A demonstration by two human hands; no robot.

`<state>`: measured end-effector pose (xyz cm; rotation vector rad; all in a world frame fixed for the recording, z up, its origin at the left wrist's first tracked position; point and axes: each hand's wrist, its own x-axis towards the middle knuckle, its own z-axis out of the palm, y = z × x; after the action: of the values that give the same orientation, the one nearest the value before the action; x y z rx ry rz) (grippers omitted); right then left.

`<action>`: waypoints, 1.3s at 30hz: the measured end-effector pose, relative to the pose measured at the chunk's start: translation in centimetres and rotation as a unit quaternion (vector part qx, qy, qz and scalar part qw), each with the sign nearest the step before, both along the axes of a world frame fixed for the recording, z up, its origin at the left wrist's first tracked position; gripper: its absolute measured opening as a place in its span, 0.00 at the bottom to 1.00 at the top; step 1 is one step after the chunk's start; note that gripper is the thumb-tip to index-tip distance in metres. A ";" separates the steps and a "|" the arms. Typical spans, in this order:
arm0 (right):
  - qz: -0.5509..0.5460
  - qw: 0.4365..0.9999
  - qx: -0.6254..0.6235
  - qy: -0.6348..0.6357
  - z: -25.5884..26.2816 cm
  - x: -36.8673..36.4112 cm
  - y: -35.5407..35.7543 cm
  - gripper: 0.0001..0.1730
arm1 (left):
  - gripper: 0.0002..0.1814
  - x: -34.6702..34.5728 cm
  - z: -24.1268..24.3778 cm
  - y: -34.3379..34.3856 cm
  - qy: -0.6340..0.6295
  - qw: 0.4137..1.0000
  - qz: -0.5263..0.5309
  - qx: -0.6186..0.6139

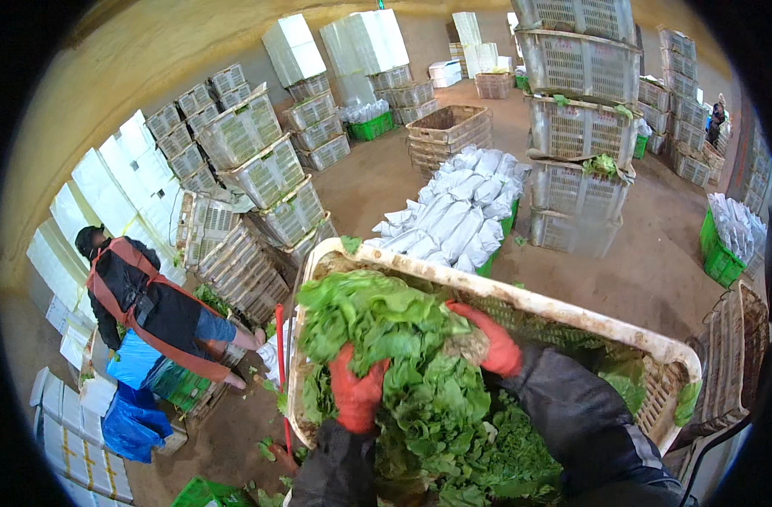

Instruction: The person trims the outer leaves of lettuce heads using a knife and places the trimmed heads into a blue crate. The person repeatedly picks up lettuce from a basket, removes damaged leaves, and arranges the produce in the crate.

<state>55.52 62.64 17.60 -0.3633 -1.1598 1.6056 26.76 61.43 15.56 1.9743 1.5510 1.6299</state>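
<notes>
A dirty white plastic crate (614,326) stands before me with loose leafy green lettuce (436,405) inside. My left hand (359,390), in a red glove, presses into the lettuce with its fingers partly buried among the leaves. My right hand (490,342), also red-gloved, is on the right side of a bunch of lettuce (373,304), by its pale stem end. The bunch lies between and beyond both hands, in the left part of the crate. Leaves hide some fingertips. Darker, curly greens (519,443) lie nearer to me in the crate.
White filled bags (449,215) lie heaped in a green crate just beyond. Tall stacks of plastic crates (582,127) stand behind and at the left. A person (139,285) in a dark jacket stands at the left near blue plastic sheeting (132,421). A red pole (280,374) rises beside my crate.
</notes>
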 end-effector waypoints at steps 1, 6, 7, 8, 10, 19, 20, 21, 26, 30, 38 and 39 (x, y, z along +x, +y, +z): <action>-0.002 1.000 0.023 -0.017 4.2 -1.3 -2.7 0.30 | 0.43 -1.6 -1.1 -2.6 -0.087 0.996 -0.004 -0.027; -0.022 0.908 0.120 -0.401 19.4 -0.4 -12.3 0.38 | 0.38 -3.9 8.9 -16.8 -0.415 0.897 -0.139 -0.057; 0.027 0.909 0.107 -0.402 20.4 0.3 -13.5 0.38 | 0.32 -7.9 3.4 -18.4 -0.439 0.869 -0.199 -0.114; 0.092 0.907 0.075 -0.405 20.2 0.2 -14.0 0.38 | 0.26 -12.4 -2.1 -20.6 -0.459 0.838 -0.238 -0.176; 0.160 0.892 0.139 -0.399 16.3 1.4 -15.0 0.40 | 0.22 -14.3 -9.9 -22.2 -0.528 0.762 -0.264 -0.267; -0.258 0.805 0.036 -0.533 10.1 -2.5 -25.1 0.27 | 0.27 -11.3 -15.9 -20.7 -0.522 0.692 -0.289 -0.407; -0.212 0.859 0.011 -0.467 12.1 -6.0 -23.9 0.29 | 0.28 -12.2 -14.8 -20.6 -0.493 0.723 -0.288 -0.387; -0.209 0.833 0.103 -0.502 10.1 -8.0 -21.5 0.32 | 0.29 -12.5 -13.6 -20.0 -0.448 0.761 -0.298 -0.362; -0.027 0.878 -0.149 -0.454 9.3 -12.2 -20.5 0.35 | 0.33 -7.2 6.7 -25.9 -0.466 0.813 -0.212 -0.276; 0.101 0.884 -0.070 -0.452 14.9 -14.7 -29.6 0.30 | 0.35 -12.6 1.3 -36.6 -0.344 0.841 -0.100 -0.405; 0.395 0.845 -0.112 -0.343 5.2 -17.1 -36.9 0.20 | 0.38 -15.3 3.2 -51.6 -0.426 0.692 -0.224 -0.538; 0.317 0.809 0.163 -0.468 4.8 -18.1 -35.5 0.14 | 0.38 -13.9 1.9 -52.8 -0.493 0.649 -0.228 -0.532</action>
<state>37.39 27.15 22.39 -0.6145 -2.4934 1.7536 12.82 8.68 17.51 0.5143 0.9479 0.8338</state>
